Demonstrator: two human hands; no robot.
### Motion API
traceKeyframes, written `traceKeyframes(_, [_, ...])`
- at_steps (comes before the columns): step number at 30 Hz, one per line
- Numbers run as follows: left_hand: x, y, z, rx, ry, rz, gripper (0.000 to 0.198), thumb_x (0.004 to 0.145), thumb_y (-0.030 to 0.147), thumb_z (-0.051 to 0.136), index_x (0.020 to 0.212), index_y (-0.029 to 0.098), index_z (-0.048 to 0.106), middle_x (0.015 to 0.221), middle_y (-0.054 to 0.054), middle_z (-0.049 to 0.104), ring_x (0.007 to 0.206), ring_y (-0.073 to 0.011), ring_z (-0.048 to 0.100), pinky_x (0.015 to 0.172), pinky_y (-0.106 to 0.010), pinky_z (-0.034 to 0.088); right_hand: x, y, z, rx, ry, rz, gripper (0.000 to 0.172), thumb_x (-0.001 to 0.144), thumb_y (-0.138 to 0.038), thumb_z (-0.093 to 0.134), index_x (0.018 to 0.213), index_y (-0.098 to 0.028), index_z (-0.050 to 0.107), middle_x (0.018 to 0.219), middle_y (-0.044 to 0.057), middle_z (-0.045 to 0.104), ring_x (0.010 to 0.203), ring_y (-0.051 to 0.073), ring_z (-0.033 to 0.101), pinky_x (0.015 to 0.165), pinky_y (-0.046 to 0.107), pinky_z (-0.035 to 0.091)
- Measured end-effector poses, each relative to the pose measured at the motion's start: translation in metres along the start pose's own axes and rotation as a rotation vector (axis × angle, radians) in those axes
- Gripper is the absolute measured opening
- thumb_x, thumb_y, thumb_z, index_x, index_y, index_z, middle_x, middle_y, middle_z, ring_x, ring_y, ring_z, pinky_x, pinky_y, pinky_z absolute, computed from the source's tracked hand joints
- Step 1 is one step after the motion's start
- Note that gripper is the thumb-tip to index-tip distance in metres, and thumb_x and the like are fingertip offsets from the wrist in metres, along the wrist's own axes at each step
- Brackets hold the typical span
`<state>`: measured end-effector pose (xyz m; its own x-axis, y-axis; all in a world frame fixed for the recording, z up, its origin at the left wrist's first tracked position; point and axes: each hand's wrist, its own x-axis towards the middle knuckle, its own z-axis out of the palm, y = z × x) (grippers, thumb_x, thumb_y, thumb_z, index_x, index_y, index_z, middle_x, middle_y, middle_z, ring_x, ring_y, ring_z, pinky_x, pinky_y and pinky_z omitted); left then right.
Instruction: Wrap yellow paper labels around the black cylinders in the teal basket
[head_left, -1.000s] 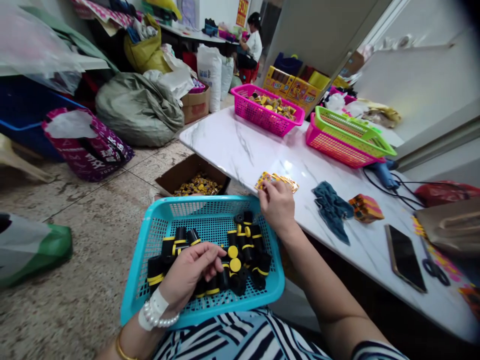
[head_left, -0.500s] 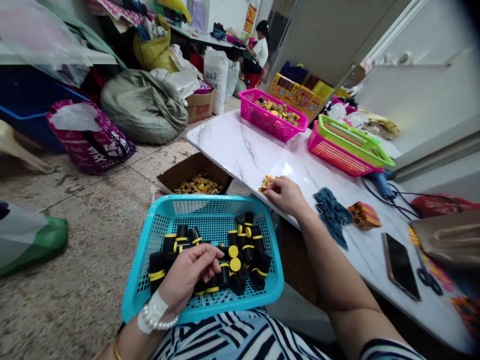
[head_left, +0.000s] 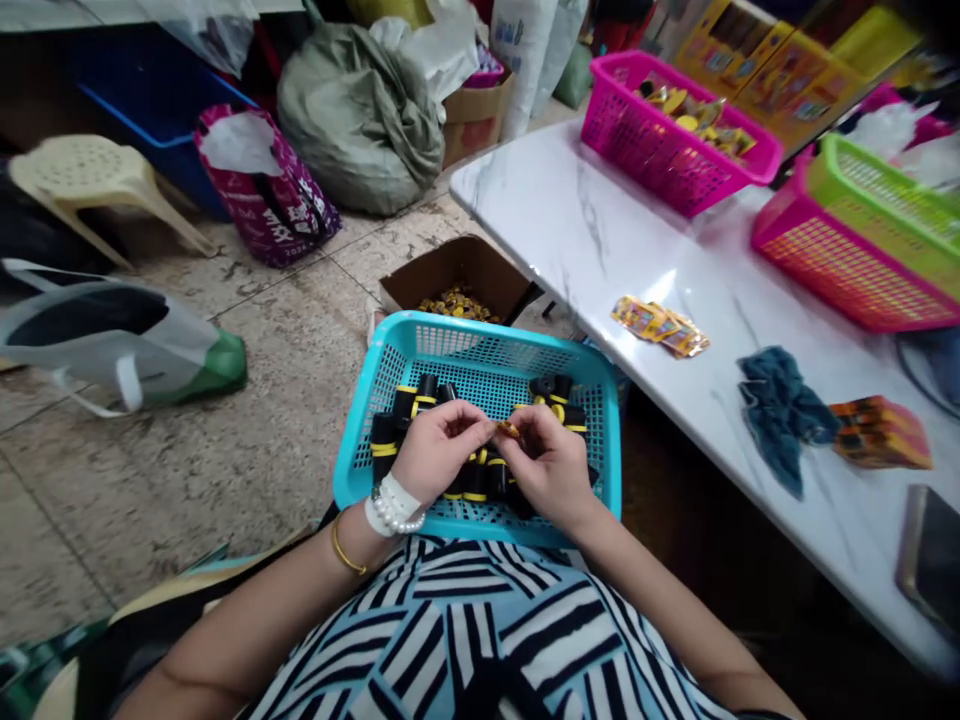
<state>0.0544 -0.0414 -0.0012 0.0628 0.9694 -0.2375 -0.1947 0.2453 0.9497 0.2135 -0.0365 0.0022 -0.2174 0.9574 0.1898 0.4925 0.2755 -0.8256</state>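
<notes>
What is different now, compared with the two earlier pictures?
The right hand has left the packets on the table and moved left, above the basket. It now pinches a small packet, meeting the left hand there. The left hand stayed over the basket; the cloth stayed on the table.

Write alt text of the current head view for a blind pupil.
A person's left hand and right hand pinch a small yellowish piece above a turquoise basket of black-and-yellow cylinders. At right, a marble-patterned table bears printed wrappers, a blue cloth and a filled pink basket.
</notes>
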Motion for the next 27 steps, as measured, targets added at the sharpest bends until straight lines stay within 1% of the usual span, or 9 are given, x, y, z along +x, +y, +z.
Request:
traceKeyframes(3, [-0.002, -0.002, -0.004, 0.025, -0.024, -0.013, 0.021, 0.078, 0.035, 0.072, 0.08, 0.015, 0.068, 0.077, -0.001, 0.065, 0.069, -0.0114, 0.058, 0.068, -0.025, 0.049, -0.001, 0.005, 0.003, 0.043, -0.038, 0.05, 0.013, 0.086, -0.029, 0.066, 0.086, -0.022, 0.055, 0.07, -0.004, 0.059, 0.056, 0.009, 0.054, 0.054, 0.021, 0.044])
traceKeyframes(8, [-0.002, -0.002, -0.004, 0.144, 0.018, 0.036, 0.025, 0.073, 0.035, 0.076, 0.088, 0.016, 0.067, 0.087, -0.004, 0.071, 0.08, -0.0166, 0.065, 0.074, -0.028, 0.053, 0.003, 0.006, 0.006, -0.081, -0.009, -0.031, 0.011, 0.085, -0.023, 0.06, 0.096, -0.022, 0.057, 0.076, -0.001, 0.068, 0.061, 0.012, 0.064, 0.058, 0.022, 0.049])
traceKeyframes(12, [-0.006, 0.0, -0.004, 0.428, 0.083, 0.14, 0.02, 0.077, 0.038, 0.072, 0.086, 0.02, 0.07, 0.089, -0.003, 0.072, 0.081, -0.0179, 0.066, 0.077, -0.029, 0.053, -0.003, 0.0, 0.012, -0.207, -0.111, -0.072, 0.033, 0.087, -0.025, 0.051, 0.12, -0.019, 0.054, 0.092, 0.005, 0.074, 0.067, 0.017, 0.07, 0.064, 0.026, 0.055])
traceKeyframes(16, [-0.001, -0.003, -0.007, 0.508, 0.082, 0.276, 0.021, 0.075, 0.044, 0.072, 0.079, 0.023, 0.073, 0.09, -0.003, 0.072, 0.086, -0.02, 0.067, 0.083, -0.028, 0.054, 0.001, 0.0, 0.008, -0.317, -0.215, -0.086, 0.064, 0.086, -0.031, 0.054, 0.146, -0.016, 0.035, 0.115, 0.01, 0.072, 0.079, 0.021, 0.073, 0.073, 0.03, 0.058])
traceKeyframes(18, [0.003, -0.005, -0.009, 0.493, 0.101, 0.303, 0.025, 0.073, 0.048, 0.071, 0.075, 0.023, 0.073, 0.091, -0.004, 0.073, 0.088, -0.0215, 0.067, 0.084, -0.029, 0.054, 0.006, 0.002, -0.009, -0.302, -0.223, -0.1, 0.075, 0.084, -0.04, 0.06, 0.149, -0.016, 0.032, 0.11, 0.009, 0.073, 0.081, 0.022, 0.073, 0.072, 0.031, 0.057])
traceKeyframes(20, [0.006, -0.006, -0.011, 0.498, 0.108, 0.234, 0.029, 0.071, 0.052, 0.071, 0.073, 0.023, 0.073, 0.088, -0.004, 0.074, 0.083, -0.022, 0.068, 0.08, -0.029, 0.056, 0.009, 0.003, -0.037, -0.218, -0.114, -0.081, 0.074, 0.082, -0.046, 0.065, 0.146, -0.017, 0.04, 0.099, 0.007, 0.074, 0.076, 0.019, 0.071, 0.069, 0.029, 0.056])
traceKeyframes(23, [0.009, -0.007, -0.012, 0.51, 0.071, 0.048, 0.034, 0.069, 0.054, 0.073, 0.077, 0.021, 0.073, 0.079, -0.004, 0.074, 0.071, -0.0206, 0.067, 0.069, -0.028, 0.055, 0.01, 0.007, -0.083, -0.063, 0.186, 0.121, 0.043, 0.088, -0.037, 0.059, 0.128, -0.02, 0.059, 0.074, 0.0, 0.069, 0.055, 0.012, 0.061, 0.058, 0.025, 0.052])
traceKeyframes(25, [0.01, -0.01, -0.011, 0.424, 0.059, 0.01, 0.036, 0.072, 0.054, 0.071, 0.077, 0.019, 0.071, 0.076, -0.004, 0.073, 0.068, -0.0187, 0.065, 0.067, -0.027, 0.054, 0.008, 0.013, -0.106, -0.041, 0.19, 0.22, 0.029, 0.088, -0.035, 0.059, 0.11, -0.02, 0.068, 0.065, -0.002, 0.065, 0.048, 0.012, 0.057, 0.052, 0.025, 0.049])
traceKeyframes(27, [0.01, -0.015, -0.01, 0.331, 0.049, -0.007, 0.036, 0.076, 0.052, 0.068, 0.078, 0.016, 0.069, 0.074, -0.004, 0.07, 0.066, -0.0166, 0.062, 0.065, -0.026, 0.052, 0.003, 0.024, -0.126, -0.246, 0.245, 0.176, 0.023, 0.087, -0.035, 0.061, 0.099, -0.021, 0.073, 0.072, 0.002, 0.069, 0.057, 0.015, 0.06, 0.058, 0.028, 0.05])
